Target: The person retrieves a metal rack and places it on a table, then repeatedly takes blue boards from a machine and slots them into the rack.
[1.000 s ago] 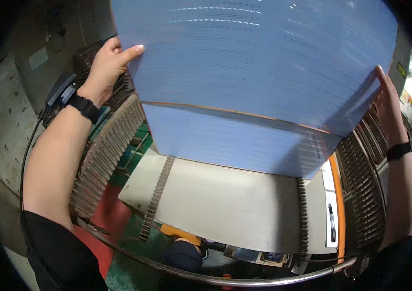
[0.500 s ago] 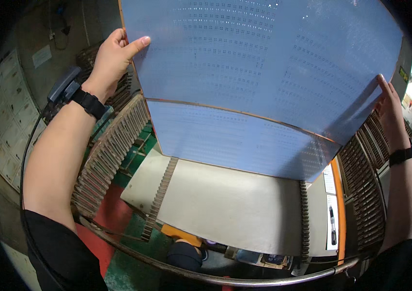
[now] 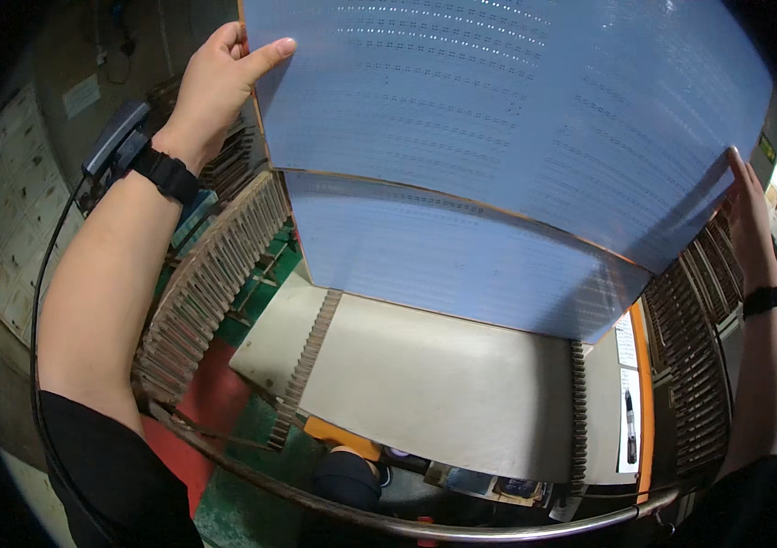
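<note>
A large blue panel (image 3: pixel 443 110), thin and covered with rows of tiny holes and marks, is raised upright in front of me between both hands. My left hand (image 3: pixel 210 91) grips its left edge, thumb flat on the near face and fingers behind. At the right edge is my right hand (image 3: pixel 752 215), a fingertip showing against the side and the other fingers partly hidden. Lower and farther back, a second blue panel (image 3: pixel 470 256) of the same kind stands upright, its upper part covered by the first. Its bottom edge meets two slotted strips (image 3: pixel 311 361) on a cream-coloured tabletop (image 3: pixel 434 384).
Slotted racks stand left (image 3: pixel 215 283) and right (image 3: pixel 694 352) of the tabletop. A curved metal rail (image 3: pixel 388 522) crosses the near side. Paper sheets with a pen (image 3: pixel 630 427) lie beside an orange strip (image 3: pixel 646 402). Pale lockers (image 3: pixel 18 210) are at far left.
The held panel has risen a little at its left side and shifted slightly right, along with both hands. The second panel behind it stays in place.
</note>
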`<state>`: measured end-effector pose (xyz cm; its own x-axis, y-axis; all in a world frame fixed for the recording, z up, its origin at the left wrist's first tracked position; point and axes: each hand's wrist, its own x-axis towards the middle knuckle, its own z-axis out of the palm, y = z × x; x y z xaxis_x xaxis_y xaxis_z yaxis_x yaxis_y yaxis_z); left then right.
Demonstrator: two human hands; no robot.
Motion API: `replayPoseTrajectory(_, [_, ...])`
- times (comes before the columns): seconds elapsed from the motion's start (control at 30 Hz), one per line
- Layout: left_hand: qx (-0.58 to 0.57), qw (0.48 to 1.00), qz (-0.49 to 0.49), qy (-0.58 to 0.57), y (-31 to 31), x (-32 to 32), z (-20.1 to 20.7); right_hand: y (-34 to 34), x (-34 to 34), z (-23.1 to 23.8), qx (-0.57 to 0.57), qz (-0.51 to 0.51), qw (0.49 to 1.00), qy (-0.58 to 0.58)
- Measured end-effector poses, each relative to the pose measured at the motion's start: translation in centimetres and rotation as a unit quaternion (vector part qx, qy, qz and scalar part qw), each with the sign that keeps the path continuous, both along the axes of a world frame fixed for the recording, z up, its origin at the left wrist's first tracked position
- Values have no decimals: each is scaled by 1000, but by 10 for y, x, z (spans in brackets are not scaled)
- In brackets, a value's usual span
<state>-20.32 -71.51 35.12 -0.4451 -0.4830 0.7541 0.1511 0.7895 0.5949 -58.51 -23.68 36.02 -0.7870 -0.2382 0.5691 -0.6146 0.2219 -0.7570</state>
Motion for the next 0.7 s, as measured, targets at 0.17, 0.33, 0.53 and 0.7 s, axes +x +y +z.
replayPoseTrajectory(0.17, [17,999,-25,-36,-8,4,-2,9,-13,4,43,9,999,-2])
replayPoseTrajectory(0.33, [36,999,-27,-17,-3,-1,-8,-14,9,-9,-25,7,1000,10])
replayPoseTrajectory(0.53, [14,999,-24,-15,-3,-2,0,0,-6,-6,-7,26,1000,14])
replayPoseTrajectory(0.7, [49,997,2,-55,-5,0,-6,-3,15,-3,19,64,998,10])
